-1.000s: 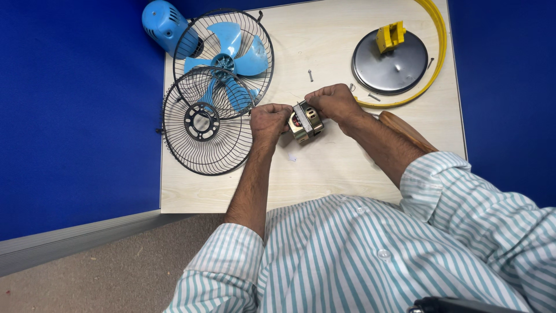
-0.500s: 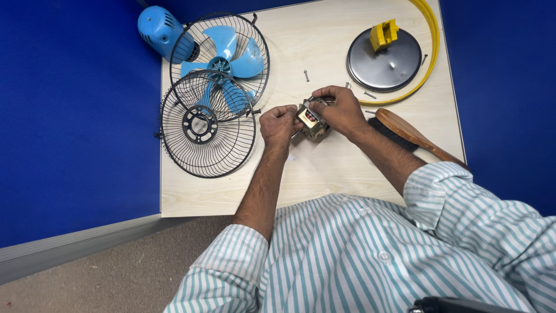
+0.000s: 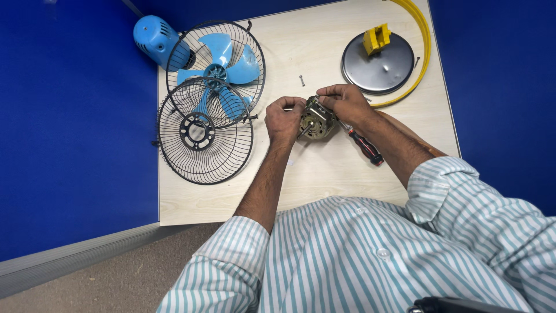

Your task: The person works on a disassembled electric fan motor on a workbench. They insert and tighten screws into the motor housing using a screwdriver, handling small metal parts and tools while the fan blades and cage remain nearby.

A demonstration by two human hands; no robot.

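Over the table, both hands, left, right, curled around fan motor

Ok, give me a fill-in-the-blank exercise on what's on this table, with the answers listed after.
1. Both the left hand and the right hand hold the fan ____ over the wooden table.
2. The fan blade lying in the wire guard is coloured ____.
3. The red-and-black screwdriver lies under the ____ forearm.
4. On the round metal base stands a ____ bracket.

Missing words: motor; blue; right; yellow
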